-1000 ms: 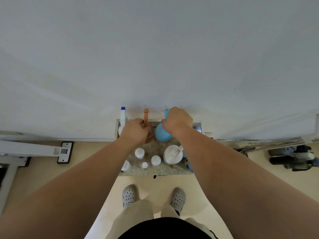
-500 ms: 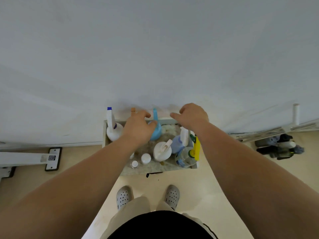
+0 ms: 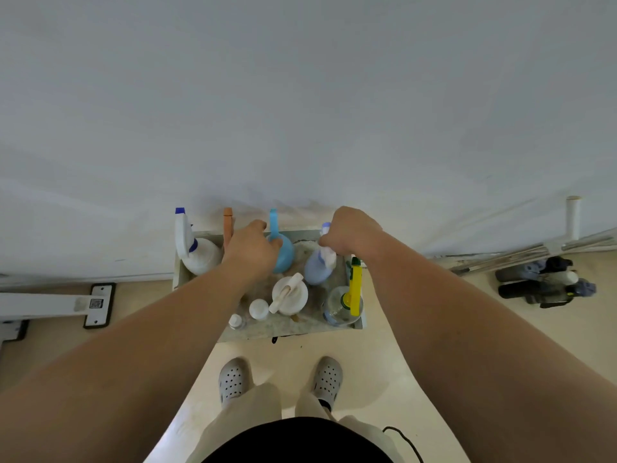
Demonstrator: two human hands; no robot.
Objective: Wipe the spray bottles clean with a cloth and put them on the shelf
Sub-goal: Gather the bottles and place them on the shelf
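A low grey shelf (image 3: 183,279) stands against the white wall and holds several spray bottles. My left hand (image 3: 251,250) is closed around the neck of the light blue spray bottle (image 3: 283,253) at the back middle. My right hand (image 3: 352,232) grips the head of the lavender spray bottle (image 3: 315,269) to its right. A white spray bottle with a blue nozzle (image 3: 197,252) stands at the back left, and an orange nozzle (image 3: 228,225) shows beside my left hand. No cloth is visible.
At the front of the shelf sit a white round bottle (image 3: 289,294), two small white-capped bottles (image 3: 258,309) and a clear bottle with a yellow trigger (image 3: 349,300). My feet (image 3: 233,379) stand just before it. A white metal base (image 3: 96,304) lies left, dark gear (image 3: 544,284) right.
My right hand dropped from above the shelf and closed on the lavender bottle's head. My left hand shifted right and closed on the light blue bottle.
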